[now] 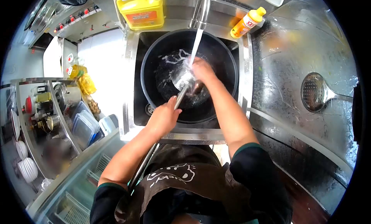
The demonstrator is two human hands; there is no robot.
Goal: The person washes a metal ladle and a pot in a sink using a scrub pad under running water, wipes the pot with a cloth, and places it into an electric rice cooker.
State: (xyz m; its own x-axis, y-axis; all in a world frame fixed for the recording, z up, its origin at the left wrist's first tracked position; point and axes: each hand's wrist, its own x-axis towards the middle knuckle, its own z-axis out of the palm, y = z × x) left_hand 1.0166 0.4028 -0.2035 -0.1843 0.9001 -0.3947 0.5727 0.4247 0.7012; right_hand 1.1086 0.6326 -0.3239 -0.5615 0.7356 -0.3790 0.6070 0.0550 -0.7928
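My left hand (164, 117) is closed round the long metal handle of a ladle (181, 78). The ladle's round bowl is over a large black basin (145, 83) standing in the sink, and its handle runs back past my left forearm. Water from the tap (204, 13) falls in a stream onto the bowl. My right hand (201, 70) is at the bowl's right side, fingers bent and partly hidden by water and glare. Whether it grips anything there cannot be made out. Water with some white foam shows inside the basin.
A yellow jug (141, 11) stands behind the sink at left, an orange bottle (247, 23) behind it at right. On the steel counter at right lies a perforated skimmer (313, 92). Shelves at left hold plastic containers (85, 123) and pots. A glass-topped cabinet (77, 185) is at lower left.
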